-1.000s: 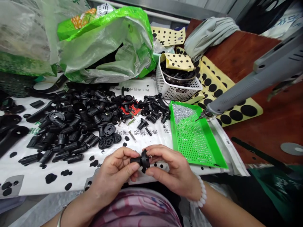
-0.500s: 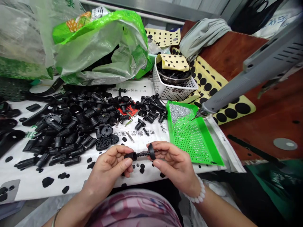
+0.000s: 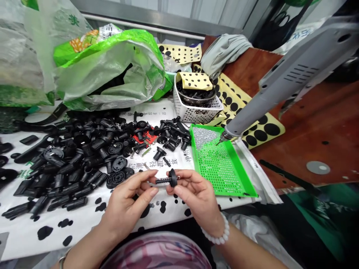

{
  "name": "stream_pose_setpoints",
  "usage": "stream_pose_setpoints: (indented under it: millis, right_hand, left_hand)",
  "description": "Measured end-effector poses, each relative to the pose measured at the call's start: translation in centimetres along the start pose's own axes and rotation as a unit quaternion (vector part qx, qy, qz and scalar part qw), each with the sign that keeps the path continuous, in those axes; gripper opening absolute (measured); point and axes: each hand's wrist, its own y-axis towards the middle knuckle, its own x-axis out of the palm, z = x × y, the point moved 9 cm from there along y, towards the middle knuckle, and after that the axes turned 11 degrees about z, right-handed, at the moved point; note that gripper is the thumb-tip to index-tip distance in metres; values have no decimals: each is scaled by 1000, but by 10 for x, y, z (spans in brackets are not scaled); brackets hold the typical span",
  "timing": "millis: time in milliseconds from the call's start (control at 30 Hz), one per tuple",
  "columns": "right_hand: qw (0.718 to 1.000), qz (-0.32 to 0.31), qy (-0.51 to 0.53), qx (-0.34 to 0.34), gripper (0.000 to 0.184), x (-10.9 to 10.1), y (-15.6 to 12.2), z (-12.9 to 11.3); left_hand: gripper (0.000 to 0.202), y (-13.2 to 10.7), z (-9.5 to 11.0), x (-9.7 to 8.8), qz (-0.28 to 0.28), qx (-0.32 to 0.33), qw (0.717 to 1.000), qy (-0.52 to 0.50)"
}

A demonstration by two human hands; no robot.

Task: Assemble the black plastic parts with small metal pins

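In the middle front, my right hand (image 3: 193,194) is closed on a black round-headed part with a ridged shaft (image 3: 163,181). The disc-shaped head (image 3: 173,178) is pinched between thumb and fingers, and its shaft points left. My left hand (image 3: 127,198) is curled at the shaft's free end, thumb and forefinger slightly apart. Whatever lies inside its bent fingers is hidden. Behind the hands, a small ridged black piece (image 3: 166,161) and a flanged black part (image 3: 159,153) lie on the white printed sheet (image 3: 92,233).
Left, a heap of black plastic parts (image 3: 81,160) spreads below a green-white plastic bag (image 3: 112,71). Right, a green tray (image 3: 224,168) of small metal screws lies under a grey electric screwdriver (image 3: 252,104). Behind stands a white basket (image 3: 196,112) beside yellow sheets of black dots (image 3: 270,129).
The black sleeve in my left fingers has gone out of sight, and the left fingertips sit slightly away from the shaft. The view has shifted; my right hand still holds the round-headed part.
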Motion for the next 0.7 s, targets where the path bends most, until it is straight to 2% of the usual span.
stream_pose_setpoints:
  millis: [100, 200, 267, 400, 567, 700]
  right_hand:
    - [994, -22, -62, -89, 28, 9, -7, -12]
    - [975, -47, -122, -180, 31, 17, -15, -23]
    - [972, -55, -132, -184, 33, 19, -16, -22]
    - [974, -74, -133, -169, 52, 23, -14, -22]
    - [940, -105, -194, -259, 44, 37, -16, -45]
    - [936, -109, -196, -270, 43, 39, -17, -50]
  left_hand:
    - [22, -1, -13, 4, -24, -83, 995, -38]
    - [20, -2, -23, 5, -38, -128, 988, -75]
    - [19, -4, -26, 7, -48, -142, 984, -96]
    - [18, -8, -31, 11, -70, -172, 969, -165]
    - [19, -9, -33, 9, -60, -194, 953, -224]
    - [17, -10, -31, 9, -69, -191, 950, -238]
